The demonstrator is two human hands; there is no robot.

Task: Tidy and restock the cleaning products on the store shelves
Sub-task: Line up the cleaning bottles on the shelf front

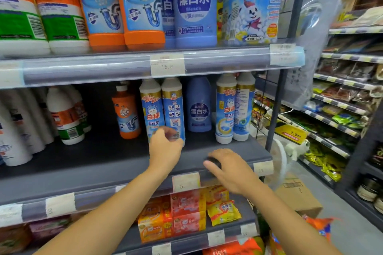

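On the middle shelf [103, 163] two blue-and-white toilet cleaner bottles [152, 107] stand side by side. My left hand [165, 145] reaches in and curls its blurred fingers round the base of the right one [174, 105]. My right hand [230, 170] hovers palm down over the shelf's front edge, its fingers curled over a small dark round object [213, 161]. What that object is cannot be made out. Another pair of the same bottles [234, 107] stands at the shelf's right end, with a blue bleach bottle [199, 107] set back between the pairs.
An orange drain cleaner bottle [126, 112] and white bottles [66, 114] stand to the left. The upper shelf [124, 66] holds large orange and blue bottles. Soap packs [186, 213] fill the shelf below. A cardboard box [298, 194] sits on the floor to the right.
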